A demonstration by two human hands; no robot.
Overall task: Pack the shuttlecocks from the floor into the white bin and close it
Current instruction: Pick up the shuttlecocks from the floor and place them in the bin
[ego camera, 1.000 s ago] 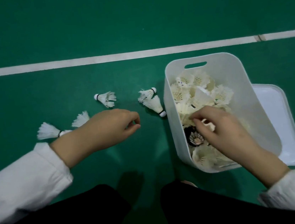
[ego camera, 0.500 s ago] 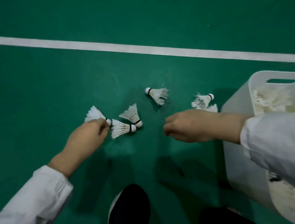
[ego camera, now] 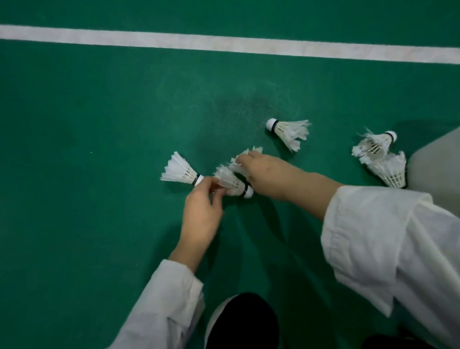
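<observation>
Several white feather shuttlecocks lie on the green floor. My left hand point(ego camera: 201, 209) has its fingers curled on the feather skirt of the middle shuttlecock point(ego camera: 231, 184), and its index finger touches the cork of the left shuttlecock point(ego camera: 177, 171). My right hand point(ego camera: 266, 175) reaches across and closes its fingers over another shuttlecock point(ego camera: 246, 155), most of which it hides. One shuttlecock point(ego camera: 290, 133) lies farther back. A pair of shuttlecocks point(ego camera: 380, 158) lies against the white bin point(ego camera: 452, 152), of which only a side wall shows at the right edge. The bin's inside and its lid are out of view.
A white court line point(ego camera: 206, 42) runs diagonally across the green floor behind the shuttlecocks. My dark trouser knee and shoe point(ego camera: 240, 335) are at the bottom centre. My white sleeves point(ego camera: 405, 239) cover the lower right.
My right hand left the bin and reached left to the middle shuttlecocks. My left hand shifted right from the left shuttlecock's cork onto the middle one. The view swung left, leaving only the bin's wall visible.
</observation>
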